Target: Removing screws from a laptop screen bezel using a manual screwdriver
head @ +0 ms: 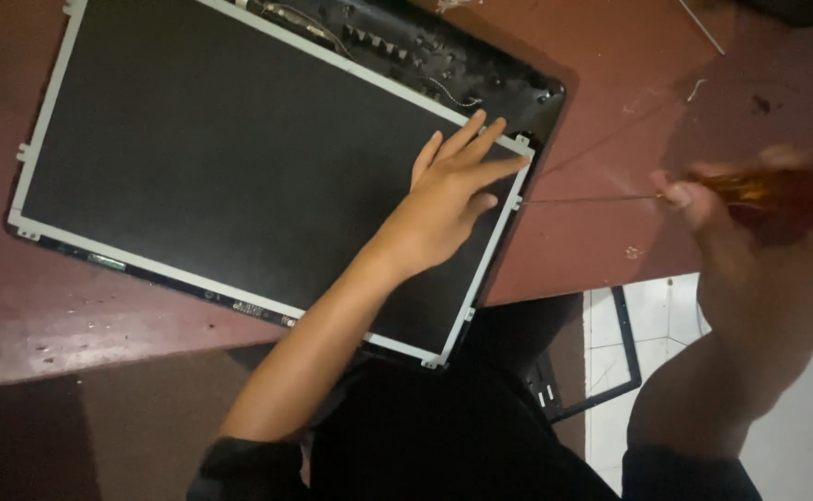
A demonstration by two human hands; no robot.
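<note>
A dark laptop screen panel (221,158) with a silver metal frame lies on a reddish-brown table, over a black lid shell (443,56). My left hand (453,190) rests flat on the panel's right edge, fingers spread and pointing up-right. My right hand (740,213) is blurred and grips a screwdriver (759,190) with an amber handle. Its thin shaft (592,198) runs left, and the tip meets the bracket on the panel's right side, just below my left fingers.
The table (610,111) ends near me, with white floor tiles (666,325) beyond its edge. A black plastic bezel frame (601,380) leans on the floor by my dark-clothed lap. A thin rod (703,28) and small debris lie on the table's far right.
</note>
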